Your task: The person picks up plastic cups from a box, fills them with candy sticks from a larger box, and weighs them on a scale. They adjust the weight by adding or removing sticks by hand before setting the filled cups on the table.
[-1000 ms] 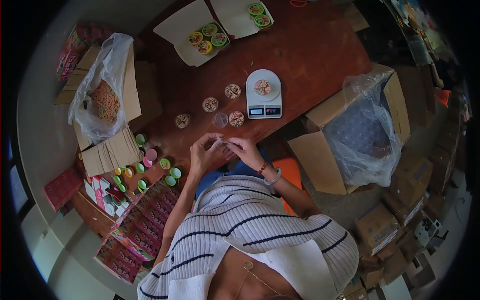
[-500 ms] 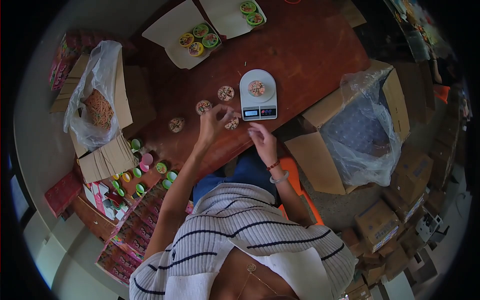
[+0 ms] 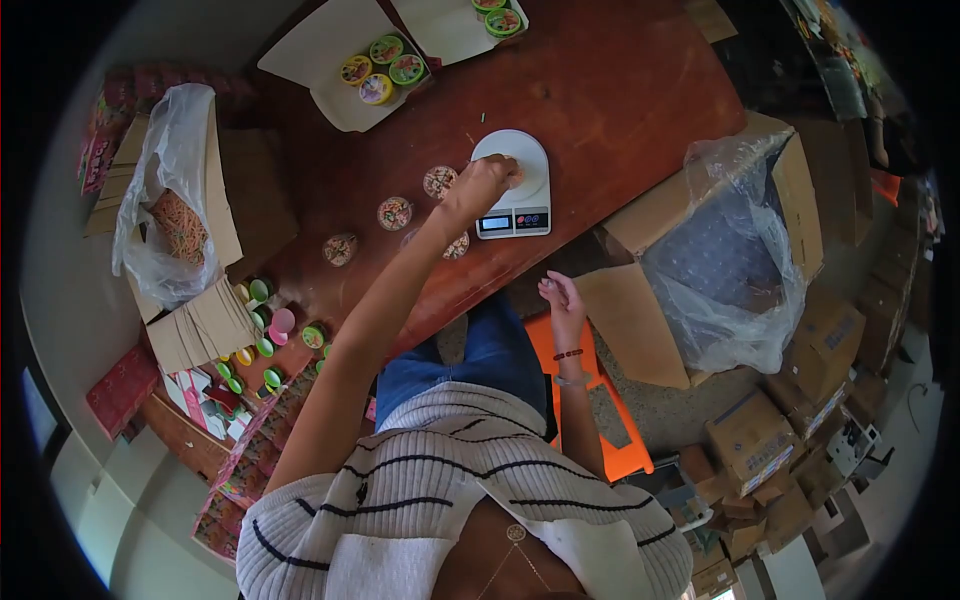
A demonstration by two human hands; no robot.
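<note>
My left hand [image 3: 484, 187] reaches over the white digital scale [image 3: 516, 222], its fingers closed on a round clear cup [image 3: 514, 175] on the weighing plate. The hand partly hides that cup. Left of the scale are filled cups with pinkish and dark pieces: one [image 3: 439, 181] by my left wrist, another [image 3: 394, 213], one farther left [image 3: 340, 249] and one [image 3: 457, 246] partly behind my forearm. My right hand [image 3: 565, 300] is off the table's front edge, its fingers loosely bent and apart, with nothing clearly visible in them.
Open white boxes [image 3: 345, 40] with green- and yellow-lidded cups stand at the back. At left, a plastic-lined carton [image 3: 225, 200] holds orange-brown sticks; coloured lids [image 3: 283, 321] lie below. Another lined carton [image 3: 640, 235] is at right, near an orange stool [image 3: 625, 460].
My left hand has moved from the cups beside the scale up to the cup on its plate. My right hand has drawn back down and right, away from the scale. The view has shifted slightly.
</note>
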